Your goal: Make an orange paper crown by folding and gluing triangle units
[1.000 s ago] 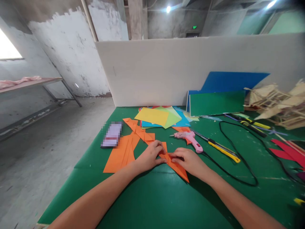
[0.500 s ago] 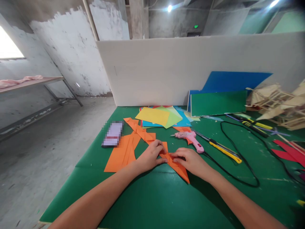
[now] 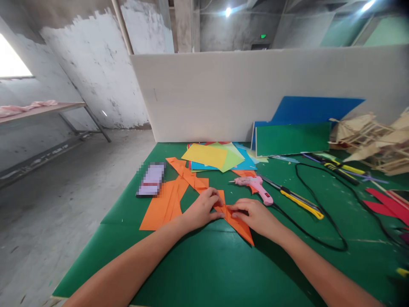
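1. Folded orange paper [image 3: 241, 230] lies just nearer than the pink glue gun [image 3: 261, 192]. The left hand [image 3: 203, 209] pinches its middle; the right hand [image 3: 255, 216] pinches it just beside.
2. Compared with a second ago, both hands and the paper keep the same pose – only the view has shifted slightly.
3. Right of the glue gun lies a yellow utility knife [image 3: 302, 204]; well left, creased orange sheets [image 3: 156, 213] and a pixelated phone [image 3: 151, 181].
4. Beyond the glue gun – overlapping coloured sheets [image 3: 204, 155], then a green board [image 3: 292, 139] leaning farther right.
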`<state>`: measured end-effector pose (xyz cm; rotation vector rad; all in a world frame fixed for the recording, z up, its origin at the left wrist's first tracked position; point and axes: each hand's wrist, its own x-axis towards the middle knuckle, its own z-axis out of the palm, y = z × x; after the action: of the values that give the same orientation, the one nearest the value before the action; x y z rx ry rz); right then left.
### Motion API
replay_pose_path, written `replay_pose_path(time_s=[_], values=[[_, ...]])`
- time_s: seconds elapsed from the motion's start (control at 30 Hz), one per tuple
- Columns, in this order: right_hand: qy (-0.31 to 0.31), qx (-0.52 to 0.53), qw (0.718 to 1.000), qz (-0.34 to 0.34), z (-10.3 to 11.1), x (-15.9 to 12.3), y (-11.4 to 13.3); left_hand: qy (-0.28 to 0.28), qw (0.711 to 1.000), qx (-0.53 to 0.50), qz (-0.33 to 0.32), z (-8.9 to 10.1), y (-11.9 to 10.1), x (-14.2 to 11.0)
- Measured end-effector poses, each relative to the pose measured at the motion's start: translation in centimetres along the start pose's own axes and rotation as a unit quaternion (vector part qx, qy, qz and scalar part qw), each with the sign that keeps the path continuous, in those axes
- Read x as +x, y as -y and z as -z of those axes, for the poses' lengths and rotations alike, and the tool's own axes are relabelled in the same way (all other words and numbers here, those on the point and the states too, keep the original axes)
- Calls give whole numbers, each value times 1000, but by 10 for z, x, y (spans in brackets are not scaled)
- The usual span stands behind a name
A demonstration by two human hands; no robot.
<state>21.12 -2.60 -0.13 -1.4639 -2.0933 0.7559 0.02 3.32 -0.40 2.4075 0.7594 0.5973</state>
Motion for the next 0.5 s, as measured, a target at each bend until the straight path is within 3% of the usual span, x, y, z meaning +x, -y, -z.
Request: replay_pose_path(time_s=[0.5], values=[[5, -63, 998, 25, 0, 1, 3, 2, 1000, 11, -14, 1, -1, 1]])
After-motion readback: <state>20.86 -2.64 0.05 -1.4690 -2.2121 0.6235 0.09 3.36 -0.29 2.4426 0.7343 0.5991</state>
